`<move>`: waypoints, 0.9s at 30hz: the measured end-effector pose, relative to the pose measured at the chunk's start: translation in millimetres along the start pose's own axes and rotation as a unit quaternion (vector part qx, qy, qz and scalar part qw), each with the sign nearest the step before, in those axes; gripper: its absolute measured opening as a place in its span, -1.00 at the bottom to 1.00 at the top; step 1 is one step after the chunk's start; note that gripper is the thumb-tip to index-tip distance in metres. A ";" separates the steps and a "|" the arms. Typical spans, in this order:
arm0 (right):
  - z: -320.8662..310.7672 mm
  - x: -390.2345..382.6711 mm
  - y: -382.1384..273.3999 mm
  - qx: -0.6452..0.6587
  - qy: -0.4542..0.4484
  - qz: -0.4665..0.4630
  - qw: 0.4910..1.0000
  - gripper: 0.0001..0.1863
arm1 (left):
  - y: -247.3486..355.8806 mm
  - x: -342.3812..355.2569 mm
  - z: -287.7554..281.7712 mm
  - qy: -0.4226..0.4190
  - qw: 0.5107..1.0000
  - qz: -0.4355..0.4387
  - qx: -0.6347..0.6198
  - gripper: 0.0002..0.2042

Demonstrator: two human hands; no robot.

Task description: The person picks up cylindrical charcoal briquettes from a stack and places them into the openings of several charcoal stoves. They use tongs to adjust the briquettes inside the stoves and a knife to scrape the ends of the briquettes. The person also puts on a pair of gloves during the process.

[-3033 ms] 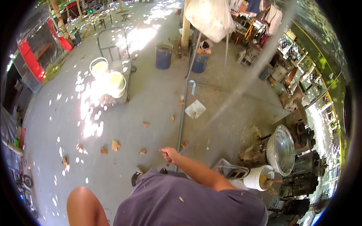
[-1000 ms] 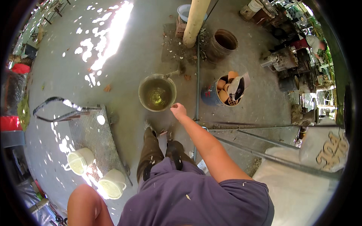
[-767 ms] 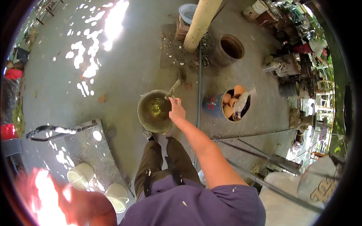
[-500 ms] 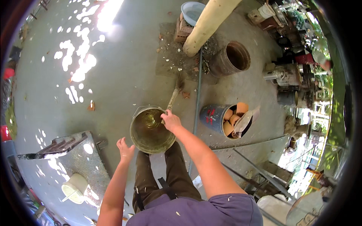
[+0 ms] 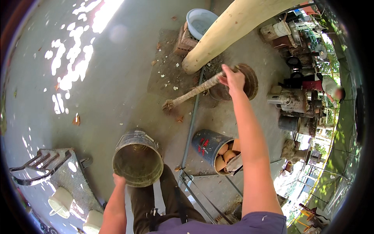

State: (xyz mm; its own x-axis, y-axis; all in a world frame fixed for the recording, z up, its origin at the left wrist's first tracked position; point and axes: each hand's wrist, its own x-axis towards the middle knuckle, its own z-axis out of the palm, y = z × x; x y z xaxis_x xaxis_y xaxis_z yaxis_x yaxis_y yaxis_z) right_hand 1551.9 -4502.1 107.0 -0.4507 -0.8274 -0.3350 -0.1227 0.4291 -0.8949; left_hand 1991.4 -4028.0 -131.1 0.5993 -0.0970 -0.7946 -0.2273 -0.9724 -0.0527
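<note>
Here, right fingers (image 5: 226, 70) clasp a rough, frayed-tipped stick (image 5: 198, 91); left fingers (image 5: 118, 179) grip a bucket (image 5: 138, 137).

Low left of centre: 1 left hand (image 5: 119, 180), 1 dark bucket (image 5: 138, 159). Upper centre: 1 right hand (image 5: 235, 80), 1 frayed stick (image 5: 196, 91), 1 rusty drum (image 5: 250, 80), 1 pale-blue basin (image 5: 200, 24), 1 pole (image 5: 226, 36). Centre: 1 blue drum (image 5: 206, 147). Lower left: 1 cart (image 5: 74, 178), 2 white buckets (image 5: 61, 201).
</note>
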 end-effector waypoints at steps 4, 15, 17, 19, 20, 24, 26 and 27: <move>0.0 68.1 73.6 -0.191 0.099 -0.116 0.970 -0.42 | 28.7 -22.6 -9.5 0.005 0.999 -0.015 0.042 -0.65; -31.5 -294.7 332.7 -0.047 -0.135 0.332 0.932 -0.72 | -17.9 26.9 -13.0 -0.048 0.994 0.092 0.033 -0.72; -39.8 -372.4 329.9 -0.001 -0.104 0.406 0.908 -0.69 | -6.6 28.9 -10.8 -0.039 0.982 0.178 0.056 -0.73; -53.8 -447.9 329.3 0.025 -0.068 0.456 0.887 -0.66 | 29.4 -0.1 -15.1 -0.028 0.967 0.228 0.114 -0.72; -60.8 -483.2 329.6 0.036 -0.053 0.475 0.878 -0.65 | 46.7 -24.3 -19.9 -0.013 0.950 0.293 0.108 -0.73; -81.0 -611.1 329.9 0.054 -0.010 0.502 0.863 -0.65 | 96.9 -77.5 -45.8 -0.059 0.922 0.348 0.161 -0.73; -84.4 -666.7 318.9 0.104 0.054 0.503 0.856 -0.67 | 109.4 -104.4 -66.7 -0.078 0.943 0.308 0.097 -0.74; -87.4 -690.8 317.8 0.126 0.083 0.498 0.854 -0.68 | 106.0 -114.2 -74.7 -0.079 0.944 0.310 0.085 -0.74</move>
State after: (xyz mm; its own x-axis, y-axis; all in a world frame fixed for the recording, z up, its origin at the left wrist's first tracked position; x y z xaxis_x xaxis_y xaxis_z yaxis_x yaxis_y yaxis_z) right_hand 1746.9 -3762.5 79.7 -0.3426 -0.0265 -0.9391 0.5784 0.7817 -0.2330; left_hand 1956.2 -4135.8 -0.7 0.1917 -0.5899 -0.7844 -0.6248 -0.6897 0.3660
